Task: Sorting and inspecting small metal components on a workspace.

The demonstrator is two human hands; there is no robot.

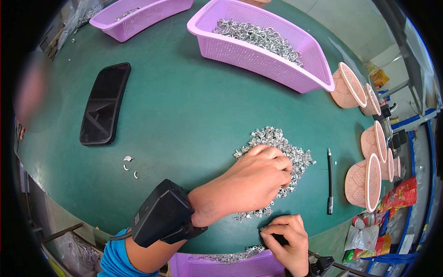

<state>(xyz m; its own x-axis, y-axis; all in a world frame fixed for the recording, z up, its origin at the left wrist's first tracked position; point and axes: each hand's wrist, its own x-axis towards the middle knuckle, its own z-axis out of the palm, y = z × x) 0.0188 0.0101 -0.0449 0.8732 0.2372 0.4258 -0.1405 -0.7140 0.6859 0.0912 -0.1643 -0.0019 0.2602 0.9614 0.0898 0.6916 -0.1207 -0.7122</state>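
Observation:
A pile of small silver metal pieces [299, 161] lies on the green table. My left hand [249, 180] rests over the pile with its fingers curled down into it; the fingertips are hidden. Closer to the table's near edge, my right hand [288, 237] is closed in a pinch, thumb against forefinger. Whatever sits at its tips is too small and dark to name. Below it, a purple basket [221, 267] at the lower edge holds more silver pieces. Left of my arm lie a few loose silver bits [128, 159].
A larger purple basket [258, 57] filled with silver rings stands at the back, beside another purple basket [147, 21]. On the left lies a black phone [105, 104]. Several peach baskets [357, 184] line the right edge, near a black pen [330, 184].

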